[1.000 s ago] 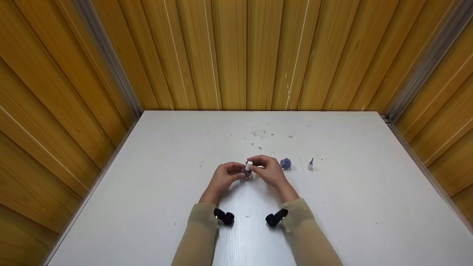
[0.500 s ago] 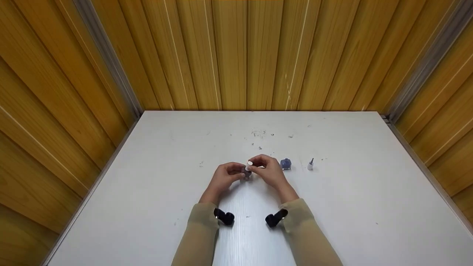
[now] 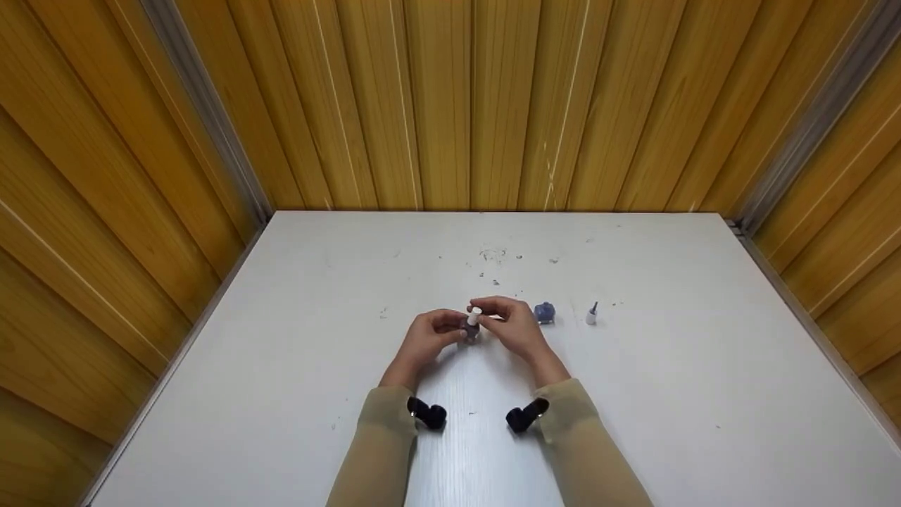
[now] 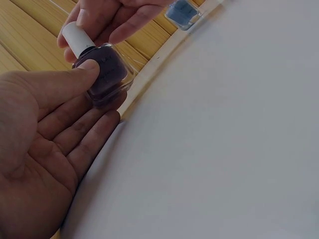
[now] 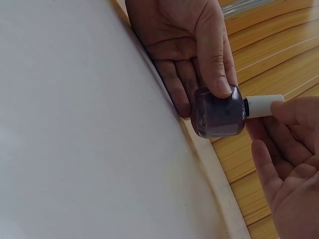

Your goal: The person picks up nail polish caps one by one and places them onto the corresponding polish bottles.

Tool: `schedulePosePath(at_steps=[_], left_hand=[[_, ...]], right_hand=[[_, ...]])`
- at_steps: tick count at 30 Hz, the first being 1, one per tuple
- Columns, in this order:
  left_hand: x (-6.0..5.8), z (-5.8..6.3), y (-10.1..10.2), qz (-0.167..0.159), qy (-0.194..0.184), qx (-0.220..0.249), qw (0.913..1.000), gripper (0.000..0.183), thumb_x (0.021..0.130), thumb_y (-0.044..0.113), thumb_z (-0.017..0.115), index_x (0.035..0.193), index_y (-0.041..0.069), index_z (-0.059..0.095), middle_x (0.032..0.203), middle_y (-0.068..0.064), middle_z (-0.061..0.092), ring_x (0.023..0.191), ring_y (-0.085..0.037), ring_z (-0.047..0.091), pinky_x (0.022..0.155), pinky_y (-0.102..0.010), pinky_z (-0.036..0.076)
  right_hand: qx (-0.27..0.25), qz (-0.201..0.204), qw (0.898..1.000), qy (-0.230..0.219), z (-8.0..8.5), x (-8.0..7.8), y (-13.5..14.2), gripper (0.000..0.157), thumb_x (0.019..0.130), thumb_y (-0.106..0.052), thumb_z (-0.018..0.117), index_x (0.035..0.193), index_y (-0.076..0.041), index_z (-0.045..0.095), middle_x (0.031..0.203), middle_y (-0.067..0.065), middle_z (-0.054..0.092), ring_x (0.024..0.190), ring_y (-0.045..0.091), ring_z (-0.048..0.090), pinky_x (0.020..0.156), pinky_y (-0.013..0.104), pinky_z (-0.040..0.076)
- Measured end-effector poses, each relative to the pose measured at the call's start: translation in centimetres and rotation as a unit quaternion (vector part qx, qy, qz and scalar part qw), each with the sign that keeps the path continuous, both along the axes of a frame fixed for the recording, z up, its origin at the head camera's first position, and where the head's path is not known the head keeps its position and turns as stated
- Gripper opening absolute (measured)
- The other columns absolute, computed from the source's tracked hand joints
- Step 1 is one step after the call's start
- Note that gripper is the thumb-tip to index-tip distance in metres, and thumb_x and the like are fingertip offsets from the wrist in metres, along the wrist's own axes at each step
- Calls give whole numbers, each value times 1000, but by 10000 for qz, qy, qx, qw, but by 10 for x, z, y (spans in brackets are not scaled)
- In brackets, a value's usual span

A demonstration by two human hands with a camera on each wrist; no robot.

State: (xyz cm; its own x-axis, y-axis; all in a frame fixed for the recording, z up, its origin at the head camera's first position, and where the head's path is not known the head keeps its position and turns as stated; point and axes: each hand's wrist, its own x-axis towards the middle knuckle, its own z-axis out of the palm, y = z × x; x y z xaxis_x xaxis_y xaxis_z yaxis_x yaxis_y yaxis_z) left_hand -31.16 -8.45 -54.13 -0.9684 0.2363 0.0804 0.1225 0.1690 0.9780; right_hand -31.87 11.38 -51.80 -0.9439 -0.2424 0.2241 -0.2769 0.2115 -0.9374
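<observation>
The dark bottle (image 5: 214, 119) is held over the counter (image 3: 295, 310), its body pinched by the fingers of the left hand (image 3: 426, 343), its white cap (image 5: 261, 106) by those of the right hand (image 3: 519, 331). A weak left pinch could let it twist; a loose cap might leak.

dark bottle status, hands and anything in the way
Left hand holds dark bottle; right hand pinches its white cap. Cap at neck, full seating unclear. Blue bottle and loose brush cap to the right, not between hands.
</observation>
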Motion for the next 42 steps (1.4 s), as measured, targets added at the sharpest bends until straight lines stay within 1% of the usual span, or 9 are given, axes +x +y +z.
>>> schedulePosePath(at_steps=[3, 10, 15, 19, 23, 26, 31, 37, 42], left_hand=[[0, -1, -1, 1, 12, -21, 10000, 28, 91, -2, 73, 119, -4, 71, 114, -19, 76, 105, -23, 74, 94, -31, 58], [-1, -2, -1, 0, -98, -26, 9999, 27, 91, 0, 74, 118, 0, 72, 114, -16, 76, 104, -21, 74, 96, -32, 57], [-2, -2, 0, -23, -64, 8, 10000, 27, 91, -1, 73, 117, -2, 72, 114, -18, 76, 103, -21, 74, 95, -31, 57], [-1, -1, 0, -36, -44, -10, 10000, 27, 91, -2, 73, 118, -2, 72, 114, -17, 76, 103, -20, 74, 95, -31, 57], [-1, 0, -1, -27, -40, -39, 10000, 27, 91, -1, 74, 118, -1, 72, 114, -16, 76, 104, -21, 74, 97, -32, 57], [-1, 0, -1, -29, -16, -45, 10000, 28, 91, -1, 74, 118, -1, 72, 114, -16, 76, 105, -21, 74, 96, -32, 57], [-2, -2, -1, -46, 4, 5, 10000, 28, 91, -2, 74, 119, -2, 72, 114, -18, 76, 104, -20, 74, 94, -29, 58], [-1, -1, -1, -38, -14, -12, 10000, 28, 91, -1, 74, 118, -2, 72, 115, -18, 76, 105, -21, 74, 94, -29, 58], [1, 1, -1, -24, 5, -65, 10000, 28, 90, -2, 74, 118, -1, 72, 115, -17, 76, 106, -22, 74, 94, -30, 59]], right_hand=[[66, 0, 10000, -10, 2, 1, -1, 29, 93, 7, 67, 122, 9, 69, 121, 28, 72, 115, 41, 67, 90, 21, 55], [117, 98, 9998, -83, 35, 23, -2, 26, 93, 3, 70, 118, 12, 69, 117, 30, 72, 111, 40, 68, 87, 20, 55], [128, -103, 9997, -190, 35, 25, -3, 26, 91, 1, 74, 115, 10, 70, 113, 28, 73, 106, 32, 70, 86, 25, 54], [165, -244, 9994, -207, 35, 25, -4, 25, 90, 0, 75, 112, 10, 70, 110, 28, 73, 98, 25, 70, 80, 20, 51], [145, -228, 9995, -184, 36, 26, -4, 27, 90, -1, 76, 114, 10, 70, 112, 29, 72, 101, 27, 70, 79, 18, 51], [116, -80, 9998, -119, 37, 25, -3, 31, 91, 0, 74, 119, 11, 69, 118, 29, 72, 109, 34, 70, 86, 20, 53], [47, 220, 9997, -64, 31, 20, -2, 33, 92, 8, 68, 124, 13, 66, 123, 30, 70, 118, 42, 66, 94, 25, 55], [11, 153, 9999, -45, 5, 4, -2, 30, 93, 10, 64, 123, 13, 66, 121, 31, 70, 118, 45, 66, 87, 14, 53], [-62, 43, 9999, -69, 0, 1, -1, 27, 92, 6, 68, 119, 10, 70, 118, 28, 73, 113, 37, 69, 83, 11, 53]])
